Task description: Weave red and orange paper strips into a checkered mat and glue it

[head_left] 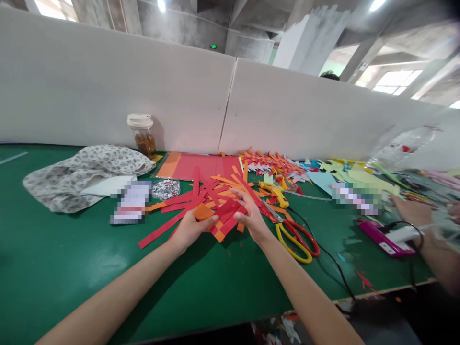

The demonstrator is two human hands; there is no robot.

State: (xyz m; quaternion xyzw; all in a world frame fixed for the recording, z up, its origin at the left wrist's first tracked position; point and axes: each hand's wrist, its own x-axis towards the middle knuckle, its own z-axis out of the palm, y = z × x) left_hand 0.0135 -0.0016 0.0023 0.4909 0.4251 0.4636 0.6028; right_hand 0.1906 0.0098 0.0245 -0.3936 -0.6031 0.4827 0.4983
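My left hand (pixel 192 228) pinches a small piece of woven red and orange paper strips (pixel 227 218), its thumb lying on top. On the opposite side, my right hand (pixel 253 219) curves around the right end of the same piece, with the thumb on its edge and the forefinger raised along the far side; some of its fingers are hidden. Behind and under the piece lies a loose pile of red strips (pixel 161 235) and orange strips (pixel 223 179). Large scissors (pixel 295 239) with red and yellow handles rest just right of my right hand.
Yellow glue gun (pixel 276 191), its cord running right. At the back stand a lidded drink cup (pixel 143 136) and folded paper shapes (pixel 273 160). Left are a patterned cloth (pixel 86 175) and a phone (pixel 132 203). Another person's hand (pixel 413 213) is near a magenta power bank (pixel 384 238).
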